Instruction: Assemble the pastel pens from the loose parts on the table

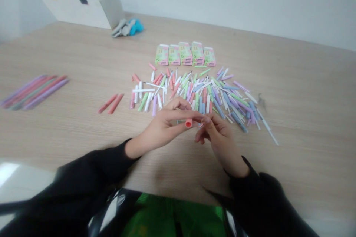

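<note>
My left hand (pixel 164 126) is closed round a coral-red pen barrel (pixel 188 122), whose open round end points toward me. My right hand (pixel 218 137) meets it from the right, fingers pinched at the barrel's end; what they hold is too small to make out. Both hands hover just above the wooden table (pixel 69 55), in front of a scattered pile of pastel pen parts (pixel 200 92): pink, green, purple, blue and white barrels, caps and thin refills.
Two coral pens (pixel 110 103) lie left of the pile. A row of assembled pens (pixel 35 92) sits at the far left. Several green-and-pink small boxes (pixel 185 54) stand behind the pile. A white box (pixel 83 5) and grey-blue cloth (pixel 128 27) are at the back.
</note>
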Motion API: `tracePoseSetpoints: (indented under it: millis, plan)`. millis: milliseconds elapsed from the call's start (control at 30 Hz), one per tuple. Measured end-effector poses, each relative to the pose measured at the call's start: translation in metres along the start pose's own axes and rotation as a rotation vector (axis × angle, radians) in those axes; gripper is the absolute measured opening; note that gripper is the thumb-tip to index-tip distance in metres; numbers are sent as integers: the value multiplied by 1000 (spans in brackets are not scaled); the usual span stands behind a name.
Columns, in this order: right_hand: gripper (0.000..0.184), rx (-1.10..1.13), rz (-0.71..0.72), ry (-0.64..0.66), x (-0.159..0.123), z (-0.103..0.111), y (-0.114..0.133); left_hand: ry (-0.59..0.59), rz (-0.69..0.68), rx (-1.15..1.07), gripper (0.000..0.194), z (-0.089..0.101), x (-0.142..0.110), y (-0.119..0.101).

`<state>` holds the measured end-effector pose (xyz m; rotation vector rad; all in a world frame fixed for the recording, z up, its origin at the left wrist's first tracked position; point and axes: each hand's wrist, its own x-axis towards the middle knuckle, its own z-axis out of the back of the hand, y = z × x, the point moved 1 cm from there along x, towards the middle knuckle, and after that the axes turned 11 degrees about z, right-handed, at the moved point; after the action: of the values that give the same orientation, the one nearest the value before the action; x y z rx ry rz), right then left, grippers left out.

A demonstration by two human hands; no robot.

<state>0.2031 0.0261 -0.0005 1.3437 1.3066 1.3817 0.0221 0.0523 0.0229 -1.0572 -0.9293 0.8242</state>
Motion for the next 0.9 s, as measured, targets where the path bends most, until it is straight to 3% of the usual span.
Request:
tracePoseSetpoints:
  millis: [100, 367, 633, 900]
  plan:
    - [37, 61, -47, -23, 2, 2, -2, 9, -60, 96, 25, -2, -2, 1]
    - [39, 121, -93, -13, 3, 3, -7, -69, -45, 142, 21, -5, -3, -3]
    - [34, 270, -121, 5, 4, 2, -8, -30, -175, 182, 22, -4, -2, 2]
    - [37, 280, -147, -52, 6, 3, -8, -40, -190, 215, 20, -4, 0, 5]
